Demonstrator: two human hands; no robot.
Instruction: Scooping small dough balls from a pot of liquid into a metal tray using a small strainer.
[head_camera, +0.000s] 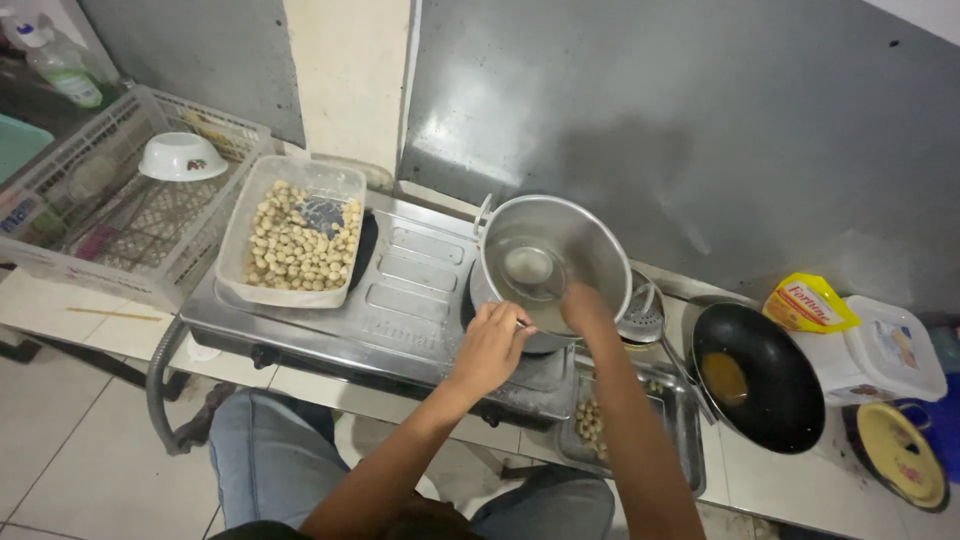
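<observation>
A steel pot (590, 245) holding clear liquid stands on the right burner of a steel two-burner stove (415, 290). My left hand (490, 345) grips the pot's near rim or side handle. Over the near right rim, my right hand (585, 305) is closed on the handle of a metal ladle (530, 266), whose bowl rests in the liquid. On the left burner sits a clear plastic tub (235, 235) of pale round balls with a dark scoop on top.
A slotted skimmer (642, 322) lies right of the pot above a metal tray (688, 430) with a few balls. Further right are a black wok with oil (770, 395), a yellow pouch (808, 303) and a white tub (885, 360). A dish rack (75, 215) holds a white bowl (182, 157).
</observation>
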